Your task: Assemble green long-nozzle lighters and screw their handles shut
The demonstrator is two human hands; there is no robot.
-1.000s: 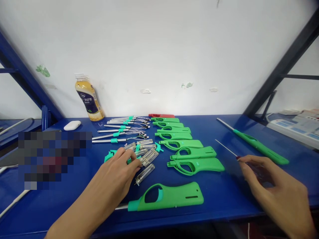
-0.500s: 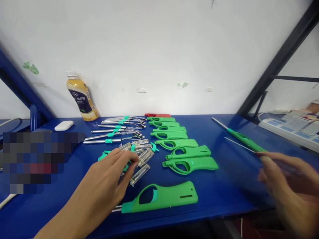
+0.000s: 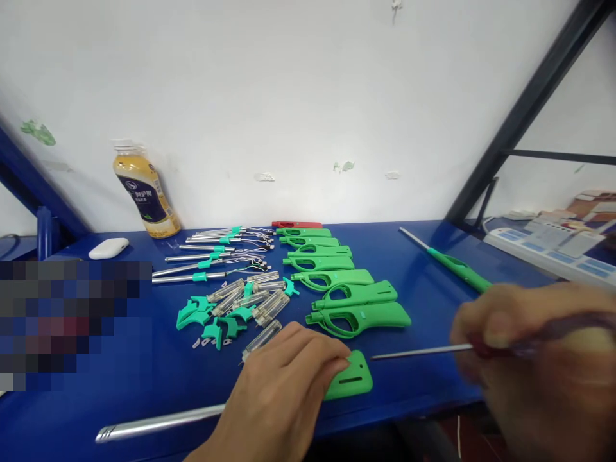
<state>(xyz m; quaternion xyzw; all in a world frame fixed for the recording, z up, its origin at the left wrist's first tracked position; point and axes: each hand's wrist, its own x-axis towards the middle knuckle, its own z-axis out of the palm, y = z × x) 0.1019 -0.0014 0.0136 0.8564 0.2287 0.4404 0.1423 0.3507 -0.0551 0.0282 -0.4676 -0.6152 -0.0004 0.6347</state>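
Observation:
Near the table's front edge, my left hand (image 3: 283,385) is closed over a green long-neck lighter (image 3: 359,375). Its slotted end shows to the right of my fingers and its metal tube (image 3: 163,423) sticks out to the left; the middle is hidden under my hand. My right hand (image 3: 543,359), blurred, grips a screwdriver (image 3: 423,351) with a dark reddish handle. The screwdriver's tip points left, just right of the lighter's end and apart from it. Behind my left hand lie several clear fuel tanks (image 3: 272,308) and teal plastic pieces (image 3: 195,311).
Green lighter shells (image 3: 360,317) line up in a column, with a red one (image 3: 298,224) at the back. Metal tubes with wires (image 3: 192,278) lie left of them. Another whole lighter (image 3: 457,269), a bottle (image 3: 144,192), a white case (image 3: 109,248) and a power strip (image 3: 543,253) stand around.
My left hand has moved right and down from the clear tanks onto the front lighter. My right hand has brought the screwdriver left and lower, toward the lighter's end. The view has shifted slightly.

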